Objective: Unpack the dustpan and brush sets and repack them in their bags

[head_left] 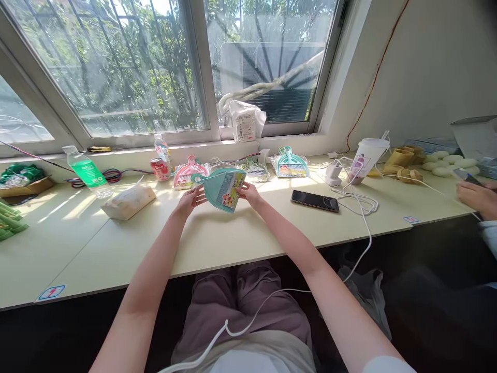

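Note:
Above the table I hold a small teal dustpan (pixel 214 189) with a brush and a colourful printed label on its front. It is tilted, its handle loop pointing left. My left hand (pixel 189 201) is closed at its handle side, with the fingers partly behind it. Gripping the label side at the right edge is my right hand (pixel 250 194). Behind it, similar sets in clear wrapping lie in a row: a pink dustpan (pixel 190 172), a pale green dustpan (pixel 255 170) and another teal dustpan (pixel 290 165).
Left stand a green-labelled bottle (pixel 88 171), a tissue pack (pixel 130 201) and a drink can (pixel 160 169). To the right lie a black phone (pixel 315 201), a white charger (pixel 333 173) with cables, and a cup (pixel 363 160). Another person's hand (pixel 478 198) holds a phone at far right.

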Demonstrator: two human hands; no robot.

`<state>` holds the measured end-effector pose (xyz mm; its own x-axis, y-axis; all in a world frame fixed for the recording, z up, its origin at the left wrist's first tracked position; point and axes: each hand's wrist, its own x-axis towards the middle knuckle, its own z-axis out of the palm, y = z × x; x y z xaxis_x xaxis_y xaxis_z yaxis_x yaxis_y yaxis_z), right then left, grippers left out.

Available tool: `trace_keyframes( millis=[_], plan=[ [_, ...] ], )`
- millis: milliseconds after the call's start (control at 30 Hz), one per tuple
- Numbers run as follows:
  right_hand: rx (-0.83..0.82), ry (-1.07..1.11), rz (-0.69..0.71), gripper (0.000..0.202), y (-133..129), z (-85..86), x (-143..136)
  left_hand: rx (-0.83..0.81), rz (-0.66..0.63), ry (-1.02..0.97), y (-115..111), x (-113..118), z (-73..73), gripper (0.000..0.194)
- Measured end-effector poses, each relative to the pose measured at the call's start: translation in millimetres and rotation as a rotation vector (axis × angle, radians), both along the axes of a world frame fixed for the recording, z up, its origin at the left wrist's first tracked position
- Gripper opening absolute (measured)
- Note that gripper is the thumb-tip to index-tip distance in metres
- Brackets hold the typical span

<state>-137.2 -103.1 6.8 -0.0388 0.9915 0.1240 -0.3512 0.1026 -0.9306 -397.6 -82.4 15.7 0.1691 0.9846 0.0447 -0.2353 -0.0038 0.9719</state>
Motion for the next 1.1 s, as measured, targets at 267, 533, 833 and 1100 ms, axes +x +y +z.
trace_keyframes(
  millis=[267, 533, 833, 1100],
  plan=[
    [0.014, -0.151, 0.071, 0.042, -0.9, 6.5, 15.3, 0.142, 0.328, 0.207, 6.1, -18.6, 17.7, 0.047],
    [0.033, -0.311, 0.351, 0.045, -11.0, 14.8, 20.3, 0.345, 0.071, 0.592, -11.6, -10.1, 30.1, 0.042],
    [0.049, -0.389, 0.315, 0.050, -5.0, 18.4, 25.4, 0.218, 0.036, 0.457, -27.0, -15.7, 44.3, 0.052],
    [0.085, -0.439, 0.359, 0.048, -9.5, 26.2, 35.9, 0.184, 0.158, 0.306, -37.7, -16.6, 43.5, 0.051]
  ],
)
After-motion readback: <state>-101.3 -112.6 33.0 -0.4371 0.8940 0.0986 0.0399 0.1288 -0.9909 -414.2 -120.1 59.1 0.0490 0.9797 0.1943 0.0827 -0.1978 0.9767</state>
